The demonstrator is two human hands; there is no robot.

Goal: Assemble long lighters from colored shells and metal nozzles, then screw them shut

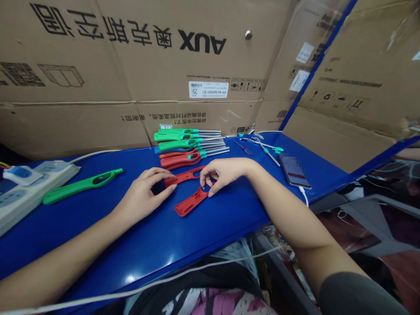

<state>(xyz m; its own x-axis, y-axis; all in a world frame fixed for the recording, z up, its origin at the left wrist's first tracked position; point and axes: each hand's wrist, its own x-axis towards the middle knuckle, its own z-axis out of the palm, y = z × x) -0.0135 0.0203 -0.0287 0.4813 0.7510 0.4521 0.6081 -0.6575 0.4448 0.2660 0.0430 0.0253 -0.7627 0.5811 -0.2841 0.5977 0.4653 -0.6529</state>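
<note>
Two red lighter casing halves lie inner side up on the blue table, one above the other. My left hand (142, 192) has its index finger and thumb on either side of the left end of the upper casing half (185, 176). My right hand (225, 173) is closed, with thumb and curled fingers at the ring end of the lower casing half (191, 203). A small shiny bit shows by its fingertips; the rest there is hidden. Just behind lie several gas lighters (180, 161) in green, red and blue, metal tubes pointing right.
A green lighter handle (83, 186) lies left, beside a white power strip (54, 179). Right are a small screwdriver (243, 148), loose metal lighter tubes (271, 154) and a phone (293, 170) on a cable. Cardboard walls (147, 65) stand behind; a white cord (157, 284) crosses the front.
</note>
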